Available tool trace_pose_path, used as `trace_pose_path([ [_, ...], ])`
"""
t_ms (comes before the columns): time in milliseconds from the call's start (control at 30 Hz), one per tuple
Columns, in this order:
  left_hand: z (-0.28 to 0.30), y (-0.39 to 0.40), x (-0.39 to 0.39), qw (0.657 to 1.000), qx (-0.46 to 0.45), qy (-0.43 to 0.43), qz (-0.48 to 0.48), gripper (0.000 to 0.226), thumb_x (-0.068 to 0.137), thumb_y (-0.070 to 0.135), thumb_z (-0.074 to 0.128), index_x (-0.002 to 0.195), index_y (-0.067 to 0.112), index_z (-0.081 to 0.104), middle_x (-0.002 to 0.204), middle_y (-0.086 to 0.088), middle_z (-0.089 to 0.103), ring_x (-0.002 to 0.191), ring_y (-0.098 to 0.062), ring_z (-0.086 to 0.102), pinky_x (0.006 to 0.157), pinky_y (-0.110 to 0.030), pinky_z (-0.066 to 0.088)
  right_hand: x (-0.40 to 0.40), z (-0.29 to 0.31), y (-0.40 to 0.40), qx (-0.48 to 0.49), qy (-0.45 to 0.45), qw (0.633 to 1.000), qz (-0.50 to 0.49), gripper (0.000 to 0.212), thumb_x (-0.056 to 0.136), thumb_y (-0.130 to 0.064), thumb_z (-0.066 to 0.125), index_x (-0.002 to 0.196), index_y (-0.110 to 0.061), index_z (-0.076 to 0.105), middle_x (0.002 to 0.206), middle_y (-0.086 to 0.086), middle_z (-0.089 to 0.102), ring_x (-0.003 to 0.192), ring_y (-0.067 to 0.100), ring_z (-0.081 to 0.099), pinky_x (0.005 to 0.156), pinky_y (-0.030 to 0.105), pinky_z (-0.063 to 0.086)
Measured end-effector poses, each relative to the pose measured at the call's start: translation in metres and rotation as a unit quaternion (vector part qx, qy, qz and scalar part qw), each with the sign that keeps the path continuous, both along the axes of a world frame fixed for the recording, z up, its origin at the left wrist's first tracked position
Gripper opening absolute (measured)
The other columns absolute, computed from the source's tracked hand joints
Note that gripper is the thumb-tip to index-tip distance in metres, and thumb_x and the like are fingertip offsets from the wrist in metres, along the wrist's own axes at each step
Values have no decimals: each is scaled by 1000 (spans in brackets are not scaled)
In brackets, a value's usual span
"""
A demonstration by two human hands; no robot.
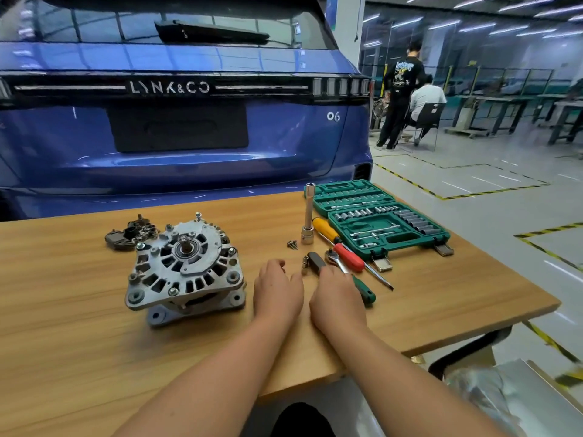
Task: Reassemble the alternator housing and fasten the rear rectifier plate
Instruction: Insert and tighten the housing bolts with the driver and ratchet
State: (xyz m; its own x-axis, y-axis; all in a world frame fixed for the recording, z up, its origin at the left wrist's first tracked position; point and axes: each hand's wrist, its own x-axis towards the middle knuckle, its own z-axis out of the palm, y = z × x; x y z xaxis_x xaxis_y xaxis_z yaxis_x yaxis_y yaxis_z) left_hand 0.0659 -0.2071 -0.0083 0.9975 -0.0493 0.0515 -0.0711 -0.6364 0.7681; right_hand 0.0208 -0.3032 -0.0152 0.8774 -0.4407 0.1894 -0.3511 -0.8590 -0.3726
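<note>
The silver alternator (pixel 186 269) lies on the wooden table (pixel 63 310) with its rear end and shaft bearing facing up. The dark rectifier plate (pixel 131 234) lies apart from it, just behind to the left. My left hand (pixel 277 291) rests on the table to the right of the alternator, fingers loosely curled, nothing visible in it. My right hand (pixel 337 298) lies over the green-handled ratchet (pixel 367 294), fingers curled over its shaft. A black handle (pixel 315 260) and a small socket (pixel 305 263) sit at its fingertips.
A long socket extension (pixel 308 212) stands upright, with loose screws (pixel 292 245) beside it. Orange (pixel 326 230) and red (pixel 348 257) screwdrivers lie before an open green socket case (pixel 378 216). A blue car (pixel 189 121) stands behind the table. Two people (pixel 407 96) are at far benches.
</note>
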Motion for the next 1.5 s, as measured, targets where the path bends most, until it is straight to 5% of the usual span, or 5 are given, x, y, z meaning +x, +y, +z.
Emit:
trace_pose_path([
  [667,-5,-48,43,992,125,-27,19,27,98,35,54,121,28,66,117,4,68,113,-23,58,88,-38,39,3,-7,-7,35,-27,999,-5,27,99,-10,42,104,-18,67,120,0,56,119,21,43,87,33,43],
  [867,-3,-43,34,992,57,-109,-20,28,98,29,57,125,27,67,124,5,63,119,-19,52,96,-38,44,1,-2,-5,45,-24,999,-6,24,99,-13,43,104,-18,66,120,0,56,120,22,42,88,33,42],
  [1133,0,-29,9,973,-27,-213,-83,23,96,19,65,117,22,73,119,3,61,118,-16,49,87,-27,24,-1,1,-5,36,-8,999,1,18,94,-17,57,110,-19,65,122,1,56,122,22,43,93,34,42],
  [1333,0,0,-13,954,-55,-267,-125,18,92,12,71,110,13,76,113,-2,68,113,-24,57,96,-49,44,1,1,-6,28,-15,999,-12,30,97,-5,50,120,-16,66,127,2,58,127,24,45,98,36,44],
  [1500,1,37,-29,953,-47,-267,-134,18,92,10,71,110,7,75,109,-5,69,107,-23,61,96,-32,45,1,7,-6,76,-34,996,-43,42,95,-4,58,135,-17,61,136,3,59,128,23,51,104,38,47],
])
